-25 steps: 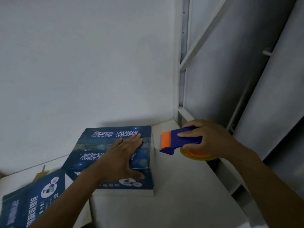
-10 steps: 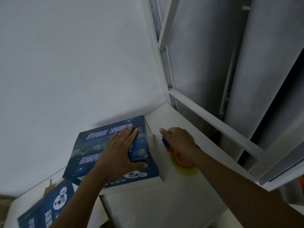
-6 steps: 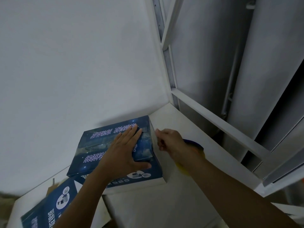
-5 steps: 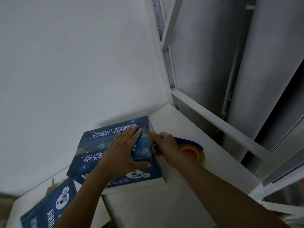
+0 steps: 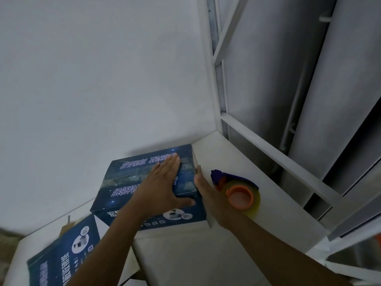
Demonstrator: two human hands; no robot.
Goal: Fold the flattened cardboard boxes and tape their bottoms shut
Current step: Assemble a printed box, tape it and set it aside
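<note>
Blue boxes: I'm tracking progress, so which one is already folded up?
The blue box under the left hand, standing three-dimensional; the flattened box at lower left has no raised sides.

Folded box on table, left hand atop; tape dispenser at right; flattened box front-left.

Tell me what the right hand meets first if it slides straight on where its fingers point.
The right hand lies along the box; ahead only bare table, then probably the white wall. The tape dispenser sits off to its right.

head | worn, wide-angle | faces forward-down, tilted | close over table corner (only one view)
</note>
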